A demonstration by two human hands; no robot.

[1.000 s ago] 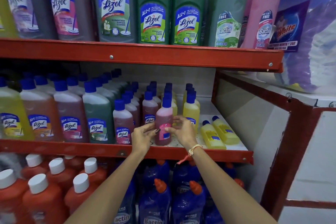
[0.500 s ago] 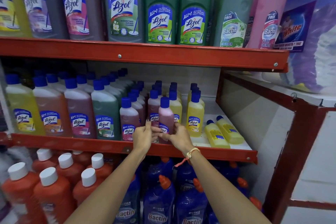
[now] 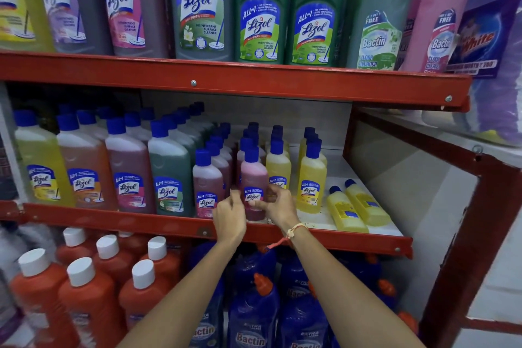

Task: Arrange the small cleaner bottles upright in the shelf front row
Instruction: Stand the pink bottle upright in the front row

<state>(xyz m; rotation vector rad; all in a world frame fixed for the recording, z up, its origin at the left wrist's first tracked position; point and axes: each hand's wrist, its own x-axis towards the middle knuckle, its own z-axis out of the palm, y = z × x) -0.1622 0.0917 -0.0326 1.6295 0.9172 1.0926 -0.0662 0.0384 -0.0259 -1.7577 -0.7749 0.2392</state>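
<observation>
A small pink cleaner bottle (image 3: 253,175) with a blue cap stands upright at the front of the middle shelf (image 3: 135,222), label facing me. My left hand (image 3: 229,216) curls against its left side. My right hand (image 3: 279,206) holds its right side, thumb across the label. Another small pink bottle (image 3: 207,182) stands just to its left, and small yellow bottles (image 3: 310,178) stand upright to its right. Two small yellow bottles (image 3: 346,213) lie on their sides at the right end of the shelf.
Large Lizol bottles (image 3: 84,167) fill the left of the middle shelf. Big bottles line the top shelf (image 3: 254,85). Below are orange bottles (image 3: 84,299) with white caps and blue Bactin bottles (image 3: 254,316). A red frame post (image 3: 463,234) bounds the right.
The pink bottle has been turned so its label faces front and it now rests at the shelf's front edge. Both hands stayed on it, sliding lower on its sides.
</observation>
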